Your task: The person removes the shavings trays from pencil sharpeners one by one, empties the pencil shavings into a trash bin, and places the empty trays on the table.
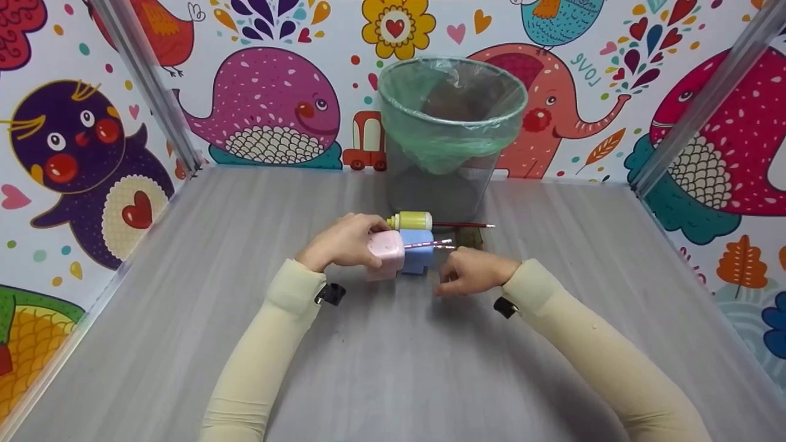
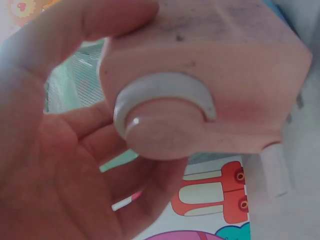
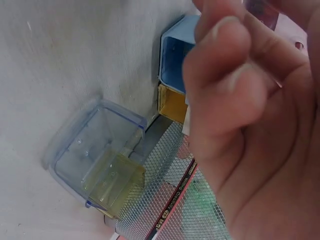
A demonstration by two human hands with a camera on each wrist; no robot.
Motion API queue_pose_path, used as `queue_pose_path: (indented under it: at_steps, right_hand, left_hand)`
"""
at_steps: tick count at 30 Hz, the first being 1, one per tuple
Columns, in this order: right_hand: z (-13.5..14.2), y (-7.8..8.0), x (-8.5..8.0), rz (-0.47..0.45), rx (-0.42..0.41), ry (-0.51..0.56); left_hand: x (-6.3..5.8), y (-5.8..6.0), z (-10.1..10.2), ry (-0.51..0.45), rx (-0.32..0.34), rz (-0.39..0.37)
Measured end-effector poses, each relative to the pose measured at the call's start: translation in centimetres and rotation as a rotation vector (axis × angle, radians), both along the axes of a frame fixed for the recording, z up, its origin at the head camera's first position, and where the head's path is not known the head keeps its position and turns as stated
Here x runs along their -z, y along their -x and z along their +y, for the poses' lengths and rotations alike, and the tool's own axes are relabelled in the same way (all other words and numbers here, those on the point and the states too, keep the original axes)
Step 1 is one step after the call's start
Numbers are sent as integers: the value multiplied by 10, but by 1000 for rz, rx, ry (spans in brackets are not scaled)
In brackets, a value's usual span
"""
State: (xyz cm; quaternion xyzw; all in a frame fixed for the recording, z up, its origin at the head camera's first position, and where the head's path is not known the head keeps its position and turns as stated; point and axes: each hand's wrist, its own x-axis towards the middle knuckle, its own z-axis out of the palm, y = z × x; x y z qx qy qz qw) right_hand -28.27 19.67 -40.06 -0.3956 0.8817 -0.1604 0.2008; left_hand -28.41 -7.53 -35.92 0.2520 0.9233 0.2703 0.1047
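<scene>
My left hand [image 1: 350, 242] grips a pink, boxy pencil sharpener [image 1: 385, 252], thumb on the near side and fingers round the far side. The left wrist view shows the sharpener's round knob [image 2: 165, 130] in a white ring. From its right side, patterned pencils [image 1: 430, 244] stretch across a blue open box [image 1: 417, 253]; whether they are inserted is unclear. To the right, my right hand [image 1: 473, 270] hovers near the pencil ends with fingers loosely curled. Nothing shows in its grasp. Behind it stands a clear plastic container [image 3: 95, 150] with a yellowish bottom part.
A mesh bin [image 1: 439, 184] with a green liner stands at the back. Before it lie a yellow bottle [image 1: 411, 220] and a dark red pencil [image 1: 463, 224]. Printed panels [image 1: 276, 110] and metal posts enclose the grey tabletop [image 1: 393, 368].
</scene>
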Motion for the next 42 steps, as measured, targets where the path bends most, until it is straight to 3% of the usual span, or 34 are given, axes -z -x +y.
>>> queue_pose_path:
  at_steps: [11, 16, 21, 25, 34, 42]
  right_hand:
    - [-1, -5, 16, 16, -92, 2]
    - [-1, -9, 19, -7, -83, -36]
    - [-1, -12, 21, -29, -77, -69]
    - [0, -15, 23, -45, -64, -103]
    - [1, -19, 29, -88, -25, -182]
    - [-1, -19, 30, -106, -24, -169]
  left_hand:
    - [2, -5, 9, 47, 74, 3]
    - [4, -5, 16, 36, 99, -7]
    - [15, -7, 27, 25, 120, -5]
    - [22, -10, 38, 33, 119, 8]
    - [28, -15, 58, 63, 120, 133]
    - [33, -18, 65, 115, 82, 149]
